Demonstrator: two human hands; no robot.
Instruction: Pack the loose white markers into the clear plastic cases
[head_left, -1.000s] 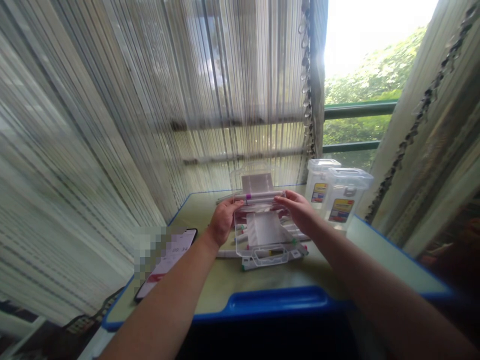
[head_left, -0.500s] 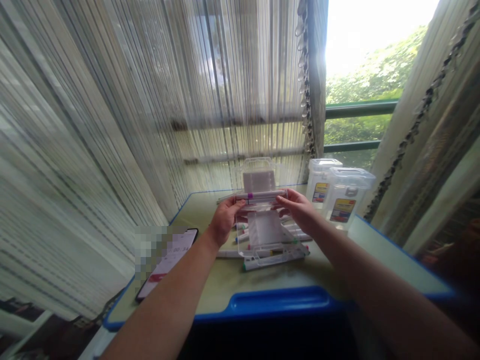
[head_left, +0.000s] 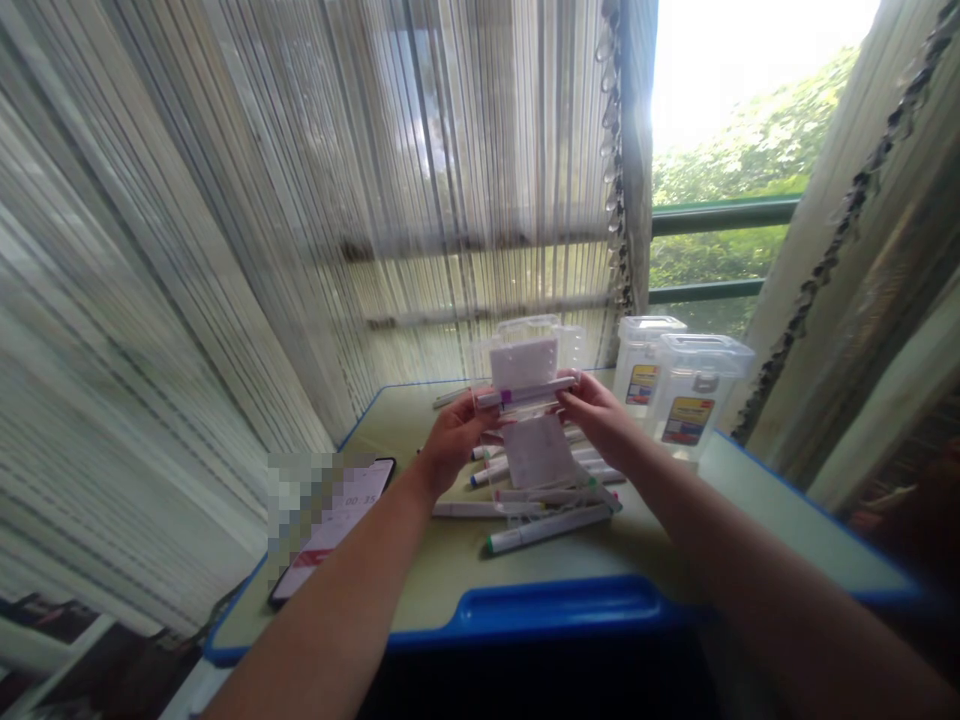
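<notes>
My left hand point(head_left: 459, 432) and my right hand point(head_left: 590, 405) are closed on opposite sides of an unfolded clear plastic case point(head_left: 529, 325), held above the table. White panels point(head_left: 523, 362) show in its upper and lower halves. Across its middle, between my hands, lies a white marker point(head_left: 538, 391) with a purple band; my fingers are at both of its ends. More markers lie loose on the table under and behind the case, among them a white one with a green end point(head_left: 551, 530). The case hides some of these markers in part.
Two clear lidded containers with yellow labels stand at the right back, one nearer point(head_left: 701, 380) and one farther point(head_left: 634, 370). A phone point(head_left: 337, 530) lies at the left. The table point(head_left: 420, 590) has a raised blue front edge point(head_left: 555, 605). Striped curtains point(head_left: 450, 150) hang behind it.
The case has tilted and risen slightly, so its lower edge sits higher above the loose markers. The purple-banded marker now slants up to the right. Both hands keep their hold.
</notes>
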